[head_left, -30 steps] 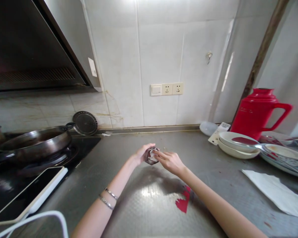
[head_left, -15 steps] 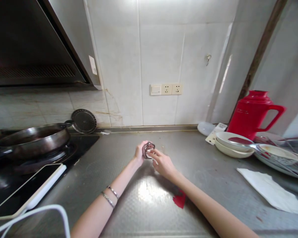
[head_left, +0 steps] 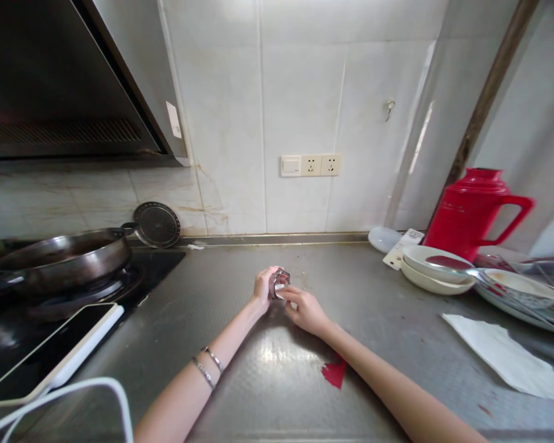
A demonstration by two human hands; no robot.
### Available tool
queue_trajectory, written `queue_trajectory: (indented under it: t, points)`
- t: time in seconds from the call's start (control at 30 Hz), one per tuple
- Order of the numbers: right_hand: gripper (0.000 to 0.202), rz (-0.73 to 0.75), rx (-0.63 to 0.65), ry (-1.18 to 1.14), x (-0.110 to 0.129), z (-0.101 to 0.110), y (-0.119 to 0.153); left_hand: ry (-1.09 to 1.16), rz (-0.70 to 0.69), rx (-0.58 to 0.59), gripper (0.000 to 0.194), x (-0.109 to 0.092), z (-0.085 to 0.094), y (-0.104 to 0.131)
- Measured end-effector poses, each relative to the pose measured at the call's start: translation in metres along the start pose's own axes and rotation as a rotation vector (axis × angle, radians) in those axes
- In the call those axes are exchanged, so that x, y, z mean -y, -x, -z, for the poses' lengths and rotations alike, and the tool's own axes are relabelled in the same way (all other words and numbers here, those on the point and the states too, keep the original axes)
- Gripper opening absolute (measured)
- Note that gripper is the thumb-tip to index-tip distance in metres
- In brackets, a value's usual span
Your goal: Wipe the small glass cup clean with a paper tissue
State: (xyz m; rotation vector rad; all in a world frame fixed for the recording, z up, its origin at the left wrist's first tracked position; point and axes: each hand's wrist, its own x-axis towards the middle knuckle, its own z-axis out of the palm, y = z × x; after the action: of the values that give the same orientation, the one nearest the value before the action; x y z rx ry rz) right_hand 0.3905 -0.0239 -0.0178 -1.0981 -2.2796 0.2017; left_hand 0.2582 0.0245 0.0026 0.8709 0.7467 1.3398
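Observation:
In the middle of the view, my left hand (head_left: pixel 262 288) is wrapped around a small dark, shiny, cup-like thing (head_left: pixel 277 278). Its opening is turned towards my right hand, and its exact kind is hard to make out. My right hand (head_left: pixel 307 311) is closed, with the fingertips at the opening of the dark thing. A small white piece (head_left: pixel 280 290) shows at those fingertips; it looks like folded tissue. Both hands are just above the steel counter (head_left: pixel 240 394). Below my right forearm lies a red scrap (head_left: pixel 334 373).
Left: a steel pan (head_left: pixel 64 261) on the stove, a phone (head_left: pixel 50 354) and a white cable (head_left: pixel 113 387). Right: a red thermos (head_left: pixel 471 212), stacked white bowls (head_left: pixel 434 277) and a paper towel (head_left: pixel 503 354). Sockets (head_left: pixel 321 165) are on the tiled wall behind.
The dark thing has tilted slightly in my left hand. My right fingertips stay at its opening, and the white piece shows more clearly. The view has shifted slightly.

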Motion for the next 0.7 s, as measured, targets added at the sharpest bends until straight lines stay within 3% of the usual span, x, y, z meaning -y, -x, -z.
queue_trajectory:
  t: [0.13, 0.33, 0.47, 0.6, 0.7]
  points:
    - [0.045, 0.128, 0.076, 0.391, -0.016, 0.021, 0.002, -0.019, 0.079, -0.019, 0.027, 0.0, -0.003, 0.002]
    - [0.046, 0.196, -0.092, 0.626, -0.025, 0.026, 0.001, 0.021, 0.123, -0.033, 0.029, -0.007, -0.011, 0.008]
    - [0.039, 0.107, -0.13, 0.493, -0.016, 0.012, 0.001, 0.027, 0.063, -0.04, 0.026, -0.006, -0.011, 0.007]
    - [0.037, -0.055, -0.179, 0.161, 0.003, -0.007, 0.005, -0.051, -0.051, -0.041, 0.025, 0.0, -0.007, 0.005]
    - [0.024, -0.162, -0.229, -0.104, 0.019, -0.017, 0.004, -0.083, -0.1, -0.037, 0.025, 0.004, -0.006, 0.005]
